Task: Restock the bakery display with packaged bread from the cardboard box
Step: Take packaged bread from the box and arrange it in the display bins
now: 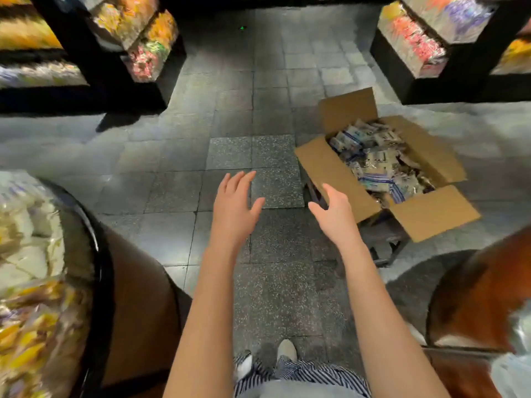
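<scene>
Both the left hand (234,206) and the right hand (334,215) are held empty, fingers spread, near the open cardboard box (324,170) of packaged bread (376,159).

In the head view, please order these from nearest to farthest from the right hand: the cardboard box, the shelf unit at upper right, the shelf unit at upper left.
1. cardboard box, just beyond the right hand, to its right.
2. upper-right shelf unit, behind the box.
3. upper-left shelf unit, across the aisle, far left.
</scene>
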